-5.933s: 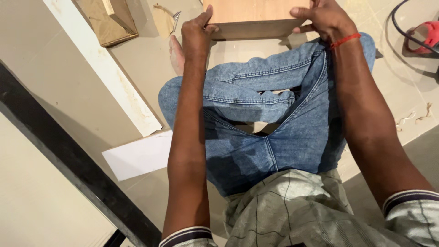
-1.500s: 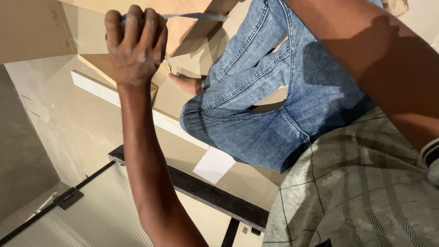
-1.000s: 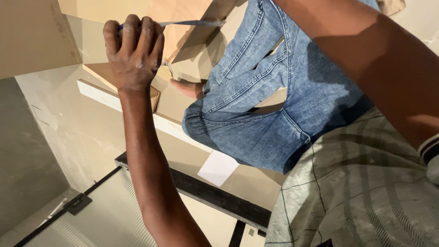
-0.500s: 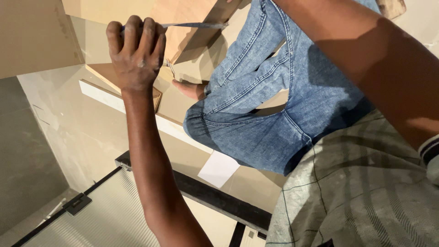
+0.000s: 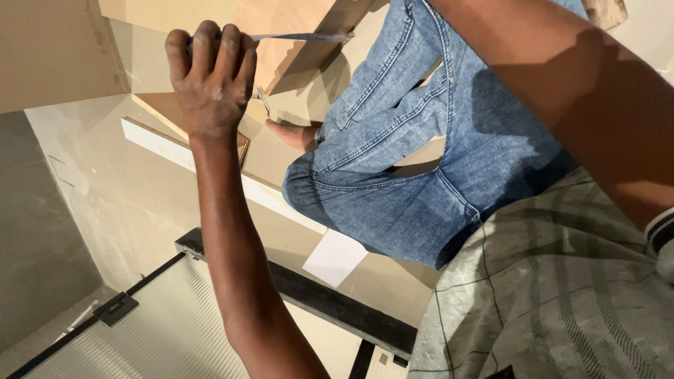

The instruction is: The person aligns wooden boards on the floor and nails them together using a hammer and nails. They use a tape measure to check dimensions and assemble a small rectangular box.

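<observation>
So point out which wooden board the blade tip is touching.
The reddish-brown board at top centre, where the thin metal blade held in the left hand ends; the pale board stands apart at left.

Open floor [image 5: 105, 210] left of the left forearm. Bent knee [image 5: 351, 189] and wooden board [image 5: 281, 42] crowd the right side. Black bar [image 5: 330, 302] crosses below.

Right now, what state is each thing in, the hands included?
Left hand: fist closed around a thin metal blade.
Metal blade: held level, tip at the wooden board's edge.
Wooden board: tilted, propped near the bare foot.
Right hand: out of view; only the forearm shows.
White paper: flat on the floor.
</observation>
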